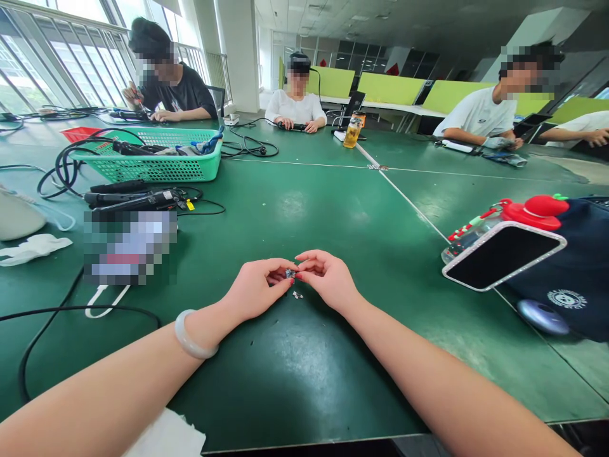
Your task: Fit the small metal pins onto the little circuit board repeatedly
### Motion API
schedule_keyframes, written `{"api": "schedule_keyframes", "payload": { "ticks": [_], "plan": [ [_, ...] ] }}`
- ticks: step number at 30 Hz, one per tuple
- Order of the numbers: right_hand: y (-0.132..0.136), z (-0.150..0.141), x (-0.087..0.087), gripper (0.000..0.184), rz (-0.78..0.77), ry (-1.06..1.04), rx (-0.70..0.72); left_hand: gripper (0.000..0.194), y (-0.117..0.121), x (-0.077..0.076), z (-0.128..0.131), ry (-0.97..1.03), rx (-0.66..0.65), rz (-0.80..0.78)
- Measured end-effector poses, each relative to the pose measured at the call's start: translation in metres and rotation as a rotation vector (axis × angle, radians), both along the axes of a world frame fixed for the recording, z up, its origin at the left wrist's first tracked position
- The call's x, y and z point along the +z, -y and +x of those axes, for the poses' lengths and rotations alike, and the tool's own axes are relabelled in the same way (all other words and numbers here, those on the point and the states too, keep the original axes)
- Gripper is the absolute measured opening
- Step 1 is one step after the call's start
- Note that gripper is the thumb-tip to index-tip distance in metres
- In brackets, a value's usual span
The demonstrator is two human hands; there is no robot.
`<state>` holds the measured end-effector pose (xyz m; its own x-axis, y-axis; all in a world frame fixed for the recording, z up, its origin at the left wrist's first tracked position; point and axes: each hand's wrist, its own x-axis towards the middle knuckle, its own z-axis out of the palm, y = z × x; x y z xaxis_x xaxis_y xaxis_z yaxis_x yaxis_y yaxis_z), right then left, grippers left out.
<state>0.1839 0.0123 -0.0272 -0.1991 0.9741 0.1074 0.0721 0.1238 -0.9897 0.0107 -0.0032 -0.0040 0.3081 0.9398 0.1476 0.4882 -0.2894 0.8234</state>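
Observation:
Over the middle of the green table point(304, 374), my two hands meet at the fingertips. My left hand point(257, 285), with a pale bangle point(193, 336) on its wrist, pinches a small dark-and-silver piece point(290, 273) between thumb and fingers. The piece is too small to name. My right hand point(328, 279) is closed with thumb and fingers at the right side of that same piece; whether it grips the piece or something tiny is hidden. Just below the fingertips, a few tiny silvery bits point(297, 295) lie on the table.
On the left are a green basket point(190, 166) of cables, black tools point(137, 198), a pixelated device point(136, 247) and white tissue point(35, 249). To the right, a phone point(504, 254) leans on a red-lidded bottle point(537, 211) beside a dark bag point(585, 266). Several people sit around the table.

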Motion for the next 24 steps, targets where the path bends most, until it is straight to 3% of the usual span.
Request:
{"api": "schedule_keyframes", "payload": {
  "ticks": [4, 10, 16, 24],
  "plan": [
    [-0.001, 0.001, 0.001, 0.026, -0.006, 0.003, 0.015, 0.025, -0.001, 0.0, 0.0, 0.016, 0.015, -0.015],
    [0.005, 0.002, 0.003, 0.019, 0.178, 0.226, -0.006, 0.027, -0.004, -0.002, -0.001, -0.033, 0.014, 0.005],
    [0.01, 0.001, 0.005, 0.023, 0.318, 0.337, -0.03, 0.029, -0.003, -0.002, -0.002, -0.052, 0.003, 0.022],
    [0.012, -0.001, 0.007, 0.025, 0.378, 0.401, -0.074, 0.029, -0.002, -0.001, -0.003, -0.023, -0.012, -0.012]
  ]
}}
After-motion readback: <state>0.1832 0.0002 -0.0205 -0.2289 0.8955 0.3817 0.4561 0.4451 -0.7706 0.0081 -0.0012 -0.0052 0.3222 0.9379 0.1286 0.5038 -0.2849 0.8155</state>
